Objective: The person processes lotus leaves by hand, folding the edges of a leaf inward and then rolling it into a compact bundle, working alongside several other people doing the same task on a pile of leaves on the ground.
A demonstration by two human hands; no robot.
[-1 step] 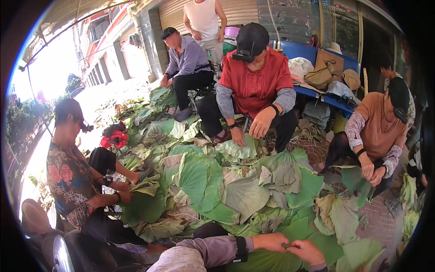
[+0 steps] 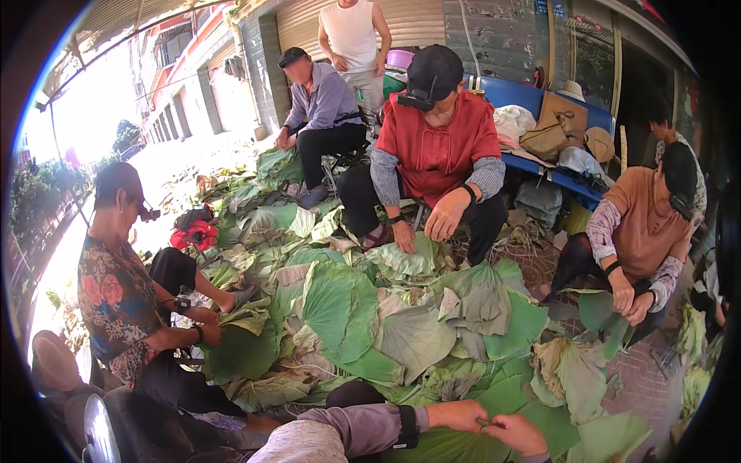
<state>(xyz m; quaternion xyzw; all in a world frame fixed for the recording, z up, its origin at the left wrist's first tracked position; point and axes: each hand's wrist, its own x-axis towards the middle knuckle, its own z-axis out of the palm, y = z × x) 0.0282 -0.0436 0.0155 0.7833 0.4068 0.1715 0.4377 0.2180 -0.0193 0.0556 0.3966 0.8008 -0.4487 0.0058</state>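
Down at the lower right, my left hand (image 2: pixel 461 415) and my right hand (image 2: pixel 519 434) are closed close together, fingertips nearly meeting. Both pinch a short, thin green piece between them, which looks like the stem end of a large green lotus leaf (image 2: pixel 444 447). That leaf spreads out beneath my hands, partly covered by them and by my sleeves. Another broad lotus leaf (image 2: pixel 503 395) lies just beyond my fingers. Past it, a drier, curled leaf (image 2: pixel 583 378) rests to the right.
A deep heap of lotus leaves (image 2: pixel 417 336) covers the ground between several seated people. Facing me sits a person in red (image 2: pixel 440 143); others work leaves at left and right. A blue bench (image 2: pixel 505 94) with bags stands behind. A dark hat (image 2: pixel 58 361) is at lower left.
My right hand has moved slightly left and up, closer to my left hand. The thin green piece between my fingers shows more plainly. The view has shifted a little.
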